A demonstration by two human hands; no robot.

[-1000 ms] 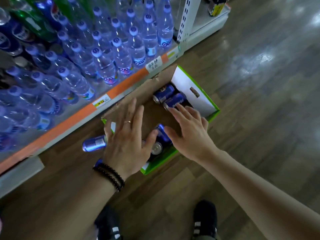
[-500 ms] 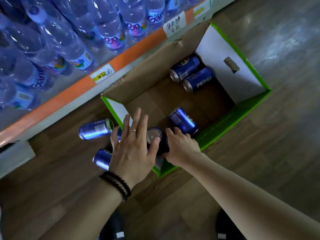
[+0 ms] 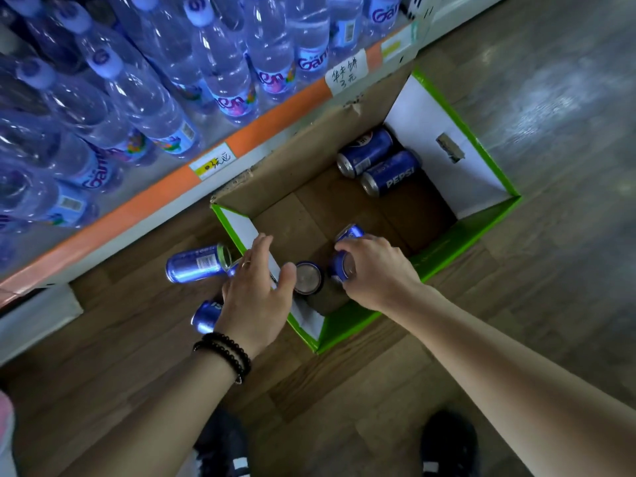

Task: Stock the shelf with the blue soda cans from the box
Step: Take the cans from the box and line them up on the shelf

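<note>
Gripping a blue aluminium soda can (image 3: 344,265) in the green cardboard box (image 3: 447,235), the right hand (image 3: 378,273) could be jostled by the spread, empty left hand (image 3: 256,297)

The left hand (image 3: 254,297) covers most of a blue aluminium soda can (image 3: 205,316) on the floor; the clear plastic water bottles (image 3: 144,98) run off the top edge, labels perhaps unreadable.

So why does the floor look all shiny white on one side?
Head view: light glares pale off the glossy wooden floor at upper right; the wide lens bends the orange-edged shelf, and the clear plastic water bottles look bluish.
</note>
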